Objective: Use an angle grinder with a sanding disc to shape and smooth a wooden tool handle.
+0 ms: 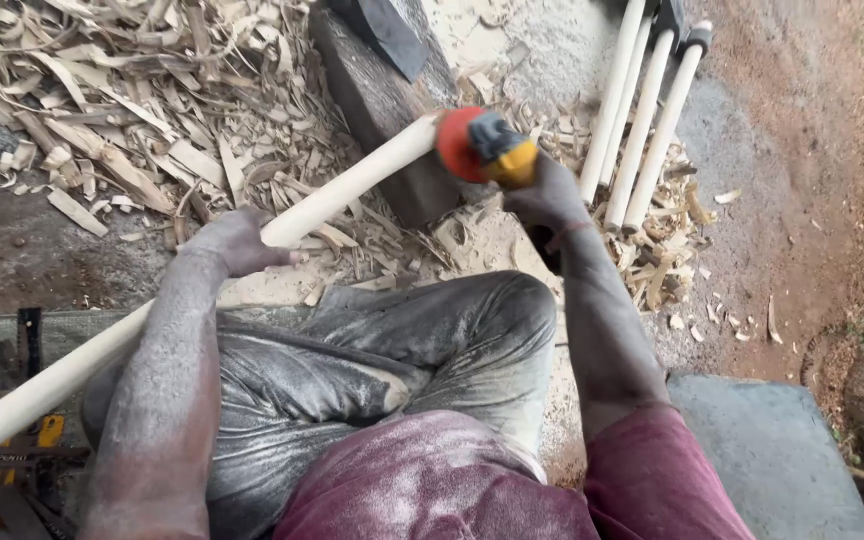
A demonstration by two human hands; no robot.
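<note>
1. Head view: left hand (237, 240) wraps closed around a long pale wooden pole (332, 195), which runs across the lap and rests on a dark wood block (377, 100).
2. Right hand (547, 200) is clamped on a yellow power sander (497, 150); its red disc (457, 145) meets the pole end just past the block.
3. Wood shavings (132, 110) lie left of the block, finished pale poles (642, 120) right of it.
4. Judgement: keep the disc flat and rotate the pole evenly.

Pole's (192, 272) lower end beyond left edge
</note>
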